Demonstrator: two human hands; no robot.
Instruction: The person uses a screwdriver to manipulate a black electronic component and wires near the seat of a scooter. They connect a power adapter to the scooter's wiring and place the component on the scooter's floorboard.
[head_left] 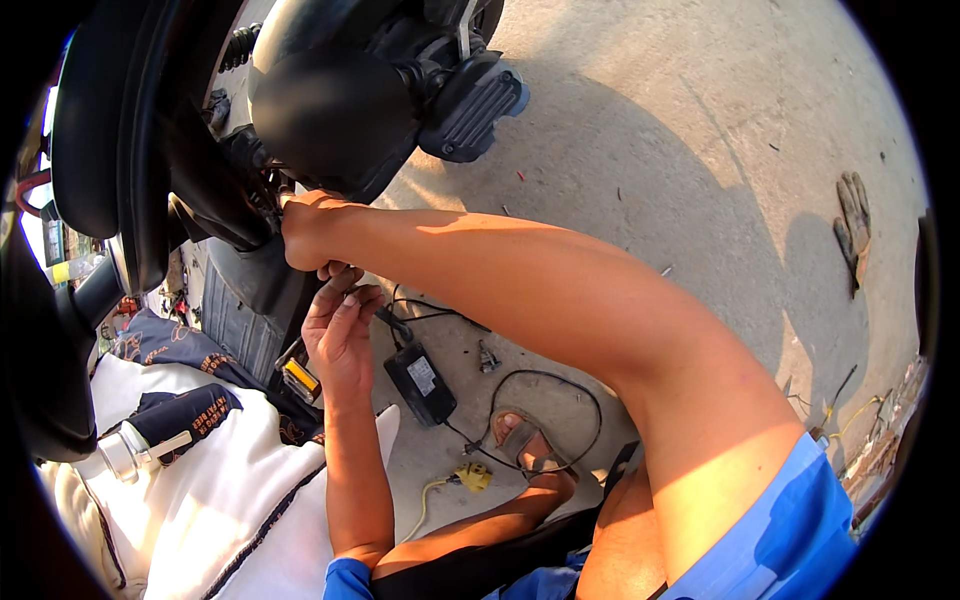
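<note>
A dark scooter (pixel 140 140) fills the upper left, with a rounded black part (pixel 330 115) and a ribbed black box (pixel 470 108) beside it. My right hand (pixel 318 228) reaches in at the scooter's underside, touching or close to its dark frame; its fingers are mostly hidden. Just below it, my left hand (pixel 343 325) is raised palm toward me. Its thumb and fingers are pinched together, and whatever they hold, if anything, is too small to name. A yellow-orange reflector (pixel 300 381) sits at the scooter's footboard (pixel 235 310), left of that hand.
A black power adapter (pixel 420 384) lies on the concrete, its cable (pixel 572 380) looped near my sandalled foot (pixel 525 440). Close by are a small metal piece (pixel 488 357) and a yellow plug (pixel 472 476). White and navy cloth (pixel 220 470) covers the lower left. A work glove (pixel 853 235) lies far right.
</note>
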